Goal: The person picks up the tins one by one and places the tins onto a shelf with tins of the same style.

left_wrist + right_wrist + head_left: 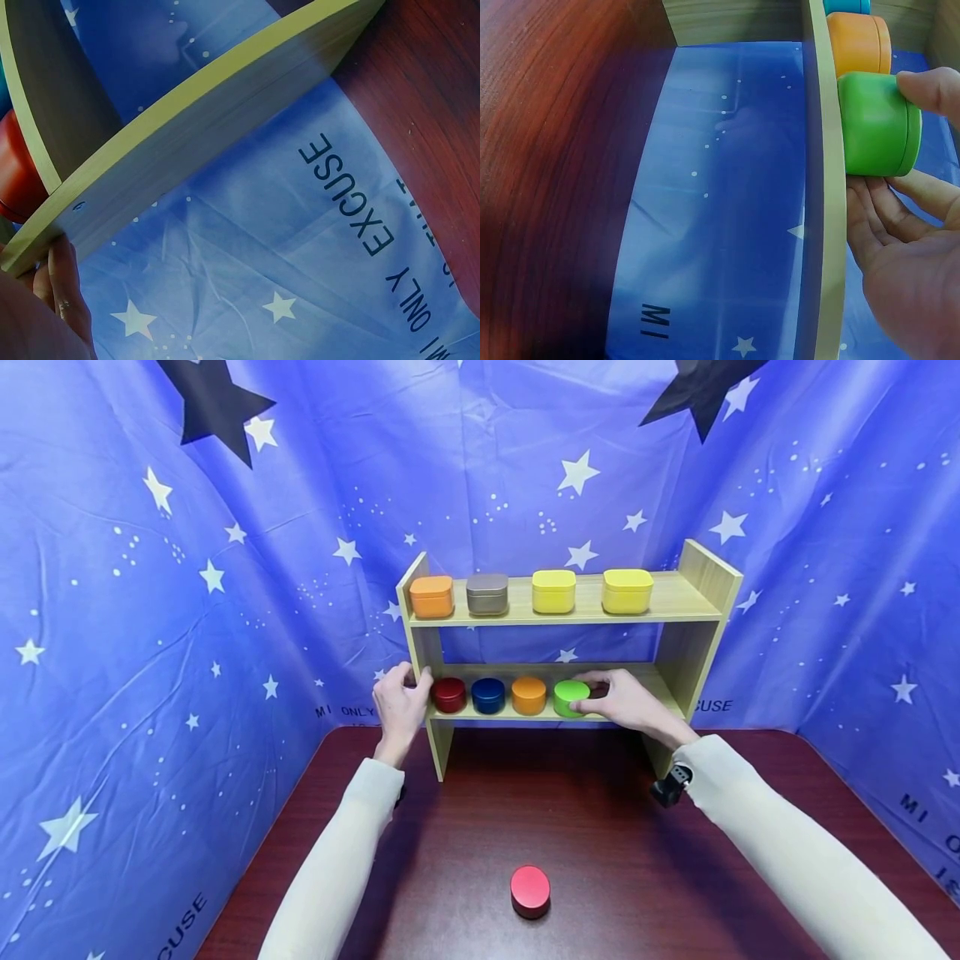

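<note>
A wooden two-tier shelf [675,602] stands at the back of the dark red table [600,827]. Its lower board carries a dark red [448,695], a blue [487,695], an orange [528,695] and a green round tin [568,697]. My right hand [611,697] holds the green tin [877,124], thumb on one side and fingers [900,202] on the other. My left hand [405,693] grips the shelf's left side panel [187,142], fingers [64,289] curled round its edge. The dark red tin [15,172] is just inside that panel.
The top board holds an orange [431,596], a grey [487,593] and two yellow square tins [553,591] [627,590]. A red round tin [530,890] lies alone on the table near me. Blue starry cloth [187,610] walls in three sides.
</note>
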Available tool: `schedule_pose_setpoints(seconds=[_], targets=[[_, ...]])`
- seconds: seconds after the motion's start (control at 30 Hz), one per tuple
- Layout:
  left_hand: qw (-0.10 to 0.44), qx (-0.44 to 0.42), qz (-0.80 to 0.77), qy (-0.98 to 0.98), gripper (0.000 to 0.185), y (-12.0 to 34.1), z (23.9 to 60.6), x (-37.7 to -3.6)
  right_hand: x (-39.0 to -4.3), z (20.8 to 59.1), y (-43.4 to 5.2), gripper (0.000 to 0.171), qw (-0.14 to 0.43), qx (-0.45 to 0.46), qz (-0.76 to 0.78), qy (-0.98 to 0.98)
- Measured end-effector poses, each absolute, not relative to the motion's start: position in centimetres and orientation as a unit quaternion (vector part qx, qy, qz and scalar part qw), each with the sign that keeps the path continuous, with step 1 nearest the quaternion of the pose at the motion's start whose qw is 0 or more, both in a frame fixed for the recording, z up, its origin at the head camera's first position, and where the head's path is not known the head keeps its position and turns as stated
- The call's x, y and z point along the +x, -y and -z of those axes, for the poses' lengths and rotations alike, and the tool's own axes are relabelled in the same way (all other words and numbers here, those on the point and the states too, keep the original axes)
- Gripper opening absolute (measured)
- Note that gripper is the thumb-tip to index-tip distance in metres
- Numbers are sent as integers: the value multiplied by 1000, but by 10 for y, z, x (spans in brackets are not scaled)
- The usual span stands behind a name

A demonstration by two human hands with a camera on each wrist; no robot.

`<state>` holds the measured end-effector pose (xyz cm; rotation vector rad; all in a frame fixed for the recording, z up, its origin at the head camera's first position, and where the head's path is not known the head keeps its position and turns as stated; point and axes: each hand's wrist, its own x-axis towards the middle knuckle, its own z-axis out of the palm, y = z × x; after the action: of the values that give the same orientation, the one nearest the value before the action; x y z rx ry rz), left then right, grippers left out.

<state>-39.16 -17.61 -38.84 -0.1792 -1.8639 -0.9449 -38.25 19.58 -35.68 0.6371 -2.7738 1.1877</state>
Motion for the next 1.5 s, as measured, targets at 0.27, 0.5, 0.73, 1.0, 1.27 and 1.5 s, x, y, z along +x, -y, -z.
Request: schedule_pose_setpoints(seconds=[0.27,0.5,0.73,1.0,1.27,1.5], targets=[[500,-79,389,770,39,175,388,-394,-382,354,-197,55,31,202,-380,902],[496,-76,390,772,39,174,387,-393,-381,354,-199,61,25,199,-377,904],[496,-76,387,773,39,173,387,-392,-375,358,-204,70,26,206,-393,896],[500,-78,390,769,39,173,386,-392,-362,359,-212,60,44,210,-427,878],[490,-68,384,780,36,175,386,-390,-347,363,-218,51,59,232,-435,868],[493,-65,384,778,35,175,387,-389,-336,369,-217,51,64,240,-444,861]])
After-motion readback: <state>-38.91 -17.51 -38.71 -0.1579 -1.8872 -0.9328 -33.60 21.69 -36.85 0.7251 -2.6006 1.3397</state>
